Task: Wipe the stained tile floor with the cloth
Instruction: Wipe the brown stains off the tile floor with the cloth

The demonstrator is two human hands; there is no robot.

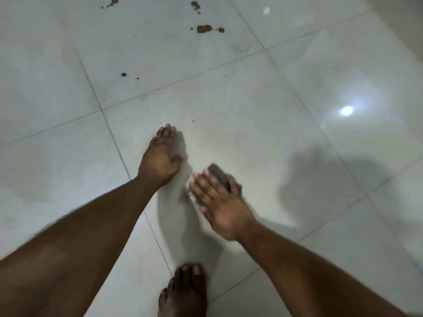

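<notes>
Down on the glossy white tile floor (pixel 274 92), the left hand (pixel 160 156) is planted flat, fingers straight and together, palm pressed to the tile like it's propping the person up. Just beside it to the right, the right hand (pixel 219 202) is blurry, fingers mostly stretched out over a dark grey folded cloth (pixel 219 173) that pokes out past the fingertips. The thumb side looks tucked around the cloth's far edge, so I'd say it's got hold of it, but the blur makes it hard to be sure (could just be pressing down on it).

Brown splotchy stains (pixel 203 29) sit well apart from both hands, up on the far tile, with a smaller dark spot (pixel 123 74) closer in and more specks near the top edge. One bare foot (pixel 183 291) shows at the bottom, between the two forearms. Bright light reflections (pixel 347 110) shine on the right-hand tiles.
</notes>
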